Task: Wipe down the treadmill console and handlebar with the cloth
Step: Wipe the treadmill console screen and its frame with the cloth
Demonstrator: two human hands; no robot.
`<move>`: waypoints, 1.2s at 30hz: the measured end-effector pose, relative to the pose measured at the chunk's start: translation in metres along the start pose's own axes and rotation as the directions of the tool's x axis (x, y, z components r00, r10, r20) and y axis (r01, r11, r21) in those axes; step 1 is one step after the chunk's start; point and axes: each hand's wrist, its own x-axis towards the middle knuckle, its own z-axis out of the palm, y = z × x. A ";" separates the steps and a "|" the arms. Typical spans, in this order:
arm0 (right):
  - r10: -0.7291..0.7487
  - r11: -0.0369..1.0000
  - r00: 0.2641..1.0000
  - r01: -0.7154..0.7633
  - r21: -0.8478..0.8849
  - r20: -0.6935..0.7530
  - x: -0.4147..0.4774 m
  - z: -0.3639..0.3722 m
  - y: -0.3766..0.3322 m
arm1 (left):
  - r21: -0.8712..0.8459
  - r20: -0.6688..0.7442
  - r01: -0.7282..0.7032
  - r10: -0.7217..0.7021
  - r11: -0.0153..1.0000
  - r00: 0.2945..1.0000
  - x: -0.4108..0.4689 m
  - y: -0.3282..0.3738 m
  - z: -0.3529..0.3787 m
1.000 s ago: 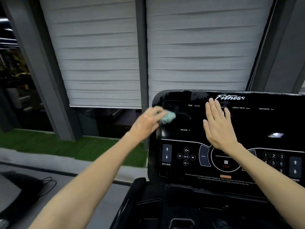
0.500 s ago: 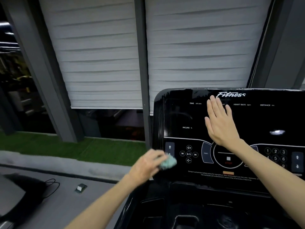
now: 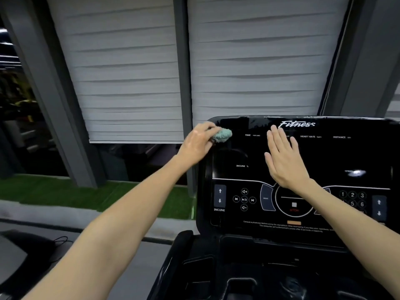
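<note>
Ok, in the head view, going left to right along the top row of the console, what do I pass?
In order: left hand → cloth → TIME label → right hand → HEART RATE label → DISTANCE label.

a gym — treadmill console [image 3: 303, 169] marked "fitness", artificial turf [image 3: 65, 191] beside.

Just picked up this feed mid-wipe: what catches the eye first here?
The left hand grips a bunched pale-green cloth at the top left corner of the glossy black treadmill console. The right hand lies flat, fingers straight, on the middle of its dark display. Behind hang grey blinds, with a strip of green turf at lower left.
</note>
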 end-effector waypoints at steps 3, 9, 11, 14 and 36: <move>-0.005 1.000 1.000 0.005 0.005 0.010 0.000 0.000 0.002 | -0.041 -0.066 0.091 -0.093 0.995 0.993 0.014 -0.001 0.000; 0.010 0.999 1.000 -0.011 0.042 0.023 0.000 0.000 -0.002 | -0.015 -0.007 0.027 -0.027 1.000 1.000 -0.060 0.023 0.016; 0.012 0.999 1.000 -0.013 0.046 0.027 0.000 -0.001 -0.003 | -0.049 0.046 -0.008 0.011 0.999 0.999 -0.100 0.034 0.024; 0.008 0.999 1.000 -0.009 0.052 0.018 0.000 -0.003 -0.003 | -0.100 0.130 -0.011 0.024 0.995 0.991 -0.154 0.047 0.039; 0.104 0.180 0.915 -0.403 0.897 0.390 -0.007 -0.083 -0.027 | -0.740 0.243 0.521 -0.554 0.425 0.797 -0.034 0.114 0.004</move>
